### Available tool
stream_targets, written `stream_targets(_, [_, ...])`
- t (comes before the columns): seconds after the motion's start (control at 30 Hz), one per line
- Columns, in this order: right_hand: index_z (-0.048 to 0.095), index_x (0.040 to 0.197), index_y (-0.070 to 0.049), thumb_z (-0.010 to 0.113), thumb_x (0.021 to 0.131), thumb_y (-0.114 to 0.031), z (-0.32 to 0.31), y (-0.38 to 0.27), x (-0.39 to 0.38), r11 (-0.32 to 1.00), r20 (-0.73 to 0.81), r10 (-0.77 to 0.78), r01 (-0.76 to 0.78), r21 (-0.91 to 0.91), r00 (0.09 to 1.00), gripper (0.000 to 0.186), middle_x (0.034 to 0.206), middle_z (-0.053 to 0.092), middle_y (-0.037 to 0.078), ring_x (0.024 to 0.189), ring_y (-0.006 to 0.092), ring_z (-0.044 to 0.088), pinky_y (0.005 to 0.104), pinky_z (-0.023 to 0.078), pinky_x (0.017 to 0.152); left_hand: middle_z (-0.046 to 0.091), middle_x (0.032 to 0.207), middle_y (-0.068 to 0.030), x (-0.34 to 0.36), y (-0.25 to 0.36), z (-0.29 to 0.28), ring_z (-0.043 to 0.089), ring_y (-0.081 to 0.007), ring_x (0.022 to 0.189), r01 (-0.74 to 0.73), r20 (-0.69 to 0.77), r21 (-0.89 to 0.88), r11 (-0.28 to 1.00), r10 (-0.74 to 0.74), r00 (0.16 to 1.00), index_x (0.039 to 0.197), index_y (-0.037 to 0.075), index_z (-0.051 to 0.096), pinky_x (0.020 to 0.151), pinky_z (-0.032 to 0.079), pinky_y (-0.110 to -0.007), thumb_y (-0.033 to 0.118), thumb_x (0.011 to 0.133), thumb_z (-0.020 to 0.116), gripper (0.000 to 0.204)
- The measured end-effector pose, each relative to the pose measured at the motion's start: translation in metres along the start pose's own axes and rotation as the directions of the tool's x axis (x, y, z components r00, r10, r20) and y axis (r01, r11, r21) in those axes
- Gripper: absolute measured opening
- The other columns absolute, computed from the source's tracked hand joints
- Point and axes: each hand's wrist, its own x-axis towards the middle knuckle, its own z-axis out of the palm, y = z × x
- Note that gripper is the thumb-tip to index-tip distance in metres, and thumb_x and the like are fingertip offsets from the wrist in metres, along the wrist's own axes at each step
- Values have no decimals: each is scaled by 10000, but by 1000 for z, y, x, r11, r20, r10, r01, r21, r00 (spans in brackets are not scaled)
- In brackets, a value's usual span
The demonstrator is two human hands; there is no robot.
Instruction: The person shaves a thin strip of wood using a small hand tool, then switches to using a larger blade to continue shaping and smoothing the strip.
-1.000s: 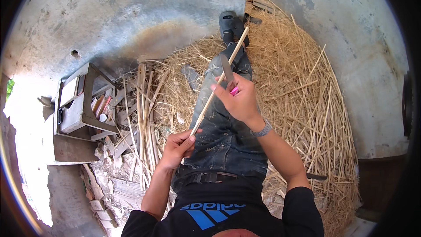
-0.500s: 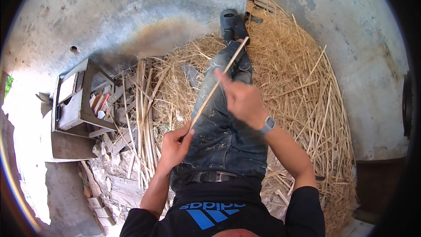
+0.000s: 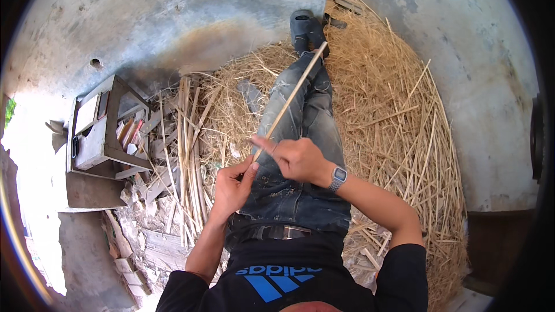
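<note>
A long, thin, pale bamboo strip (image 3: 296, 89) slants up and away over my legs, its far end near my shoes. My left hand (image 3: 234, 188) is closed on the near end of the strip, thumb and fingers pinching it above my lap. Close above it, my right hand (image 3: 298, 159) lies across the strip with its fingers curled. Something narrow and dark sticks out from the right hand toward the left, against the strip; whether it is a blade or a finger is hard to make out. A grey watch (image 3: 339, 177) is on my right wrist.
Straw-like shavings (image 3: 370, 75) and thin strips (image 3: 428, 162) cover the floor on the right. More long strips (image 3: 188, 156) lie at the left, beside a wooden box-like stand (image 3: 107, 133) with papers in it. Grey walls (image 3: 173, 11) rise ahead and on the right.
My right hand has moved down along the strip, from about its middle to just above my left hand. The left hand keeps its grip in nearly the same place.
</note>
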Motion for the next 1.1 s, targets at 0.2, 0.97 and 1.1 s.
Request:
stream_targets(0.2, [643,1451,-102,621,922,-33,-26,36,36,992,-304,122,-128,0,945,534,709,649,157,549,265,630,359,522,556,552,717,73,-2,16,-4,437,-23,680,28,32,64,998,-31,999,1294,-74,702,580,362,-239,212,1036,725,386])
stream_targets(0.97, [658,1454,-230,644,955,-49,-62,75,47,964,-391,114,-197,-179,913,530,715,656,153,574,316,637,426,497,545,768,803,-97,-1,-19,2,738,-300,639,-141,-164,400,906,222,961,1024,55,648,580,550,-391,111,993,693,78])
stream_targets(1.1, [719,1370,-146,625,928,10,-18,34,20,960,-100,-8,-20,-279,995,478,796,690,176,534,297,586,403,468,525,745,771,-130,4,-14,1,715,-360,632,-104,-141,496,862,198,970,1008,75,650,559,529,-439,111,987,692,59])
